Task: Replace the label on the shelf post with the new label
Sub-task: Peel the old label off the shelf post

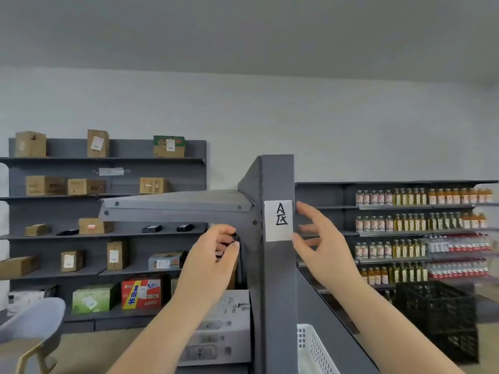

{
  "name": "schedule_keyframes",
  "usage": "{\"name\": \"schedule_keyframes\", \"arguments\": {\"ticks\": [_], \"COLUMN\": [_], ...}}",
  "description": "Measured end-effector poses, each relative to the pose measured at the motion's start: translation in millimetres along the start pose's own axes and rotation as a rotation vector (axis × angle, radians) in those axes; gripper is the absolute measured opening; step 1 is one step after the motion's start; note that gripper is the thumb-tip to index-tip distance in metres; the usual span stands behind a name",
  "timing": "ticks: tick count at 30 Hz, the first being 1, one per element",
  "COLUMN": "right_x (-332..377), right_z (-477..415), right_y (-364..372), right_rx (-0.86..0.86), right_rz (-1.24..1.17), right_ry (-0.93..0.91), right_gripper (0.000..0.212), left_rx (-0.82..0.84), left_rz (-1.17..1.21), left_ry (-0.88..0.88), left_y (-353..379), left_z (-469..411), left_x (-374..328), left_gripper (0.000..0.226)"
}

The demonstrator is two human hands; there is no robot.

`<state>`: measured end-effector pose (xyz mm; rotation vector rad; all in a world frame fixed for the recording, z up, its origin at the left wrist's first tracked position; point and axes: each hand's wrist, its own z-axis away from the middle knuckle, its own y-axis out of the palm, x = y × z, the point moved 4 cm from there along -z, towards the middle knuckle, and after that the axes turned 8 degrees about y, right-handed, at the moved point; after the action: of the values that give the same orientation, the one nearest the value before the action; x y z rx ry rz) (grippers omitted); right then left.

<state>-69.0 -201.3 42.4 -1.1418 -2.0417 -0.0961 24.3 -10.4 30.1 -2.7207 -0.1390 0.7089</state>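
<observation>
Shelving in grey metal fills the scene, and a grey upright shelf post is seen at the centre, close to the camera. A white label with black handwritten marks is stuck flat on the front face of the post, at about the level of the top shelf that juts out to the left. The right hand is held just to the right of the label; its fingers are spread apart, the thumb tip is placed at the label's lower right corner, and the forefinger tip is set near the upper right edge. No part of the label is seen lifted from the post. The left hand is raised to the left of the post, under the shelf bracket, with its fingers curled together around a small dark object that is too blurred to be identified. Cardboard boxes are stacked on the far shelves at the left, and rows of bottles are lined up on the shelves at the right. A black crate is placed on the floor at the lower right, and a white basket is seen just beside the post's base.
</observation>
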Motion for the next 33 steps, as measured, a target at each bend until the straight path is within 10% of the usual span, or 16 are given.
{"name": "schedule_keyframes", "arguments": {"ticks": [33], "right_x": [5.2], "right_z": [-20.3], "right_y": [0.1], "right_rx": [-0.072], "right_rz": [0.093], "right_ry": [-0.162], "right_gripper": [0.029], "left_rx": [-0.123], "left_rz": [0.021], "left_ry": [0.017], "left_y": [19.2], "left_z": [-15.4], "left_x": [-13.5], "left_gripper": [0.024]}}
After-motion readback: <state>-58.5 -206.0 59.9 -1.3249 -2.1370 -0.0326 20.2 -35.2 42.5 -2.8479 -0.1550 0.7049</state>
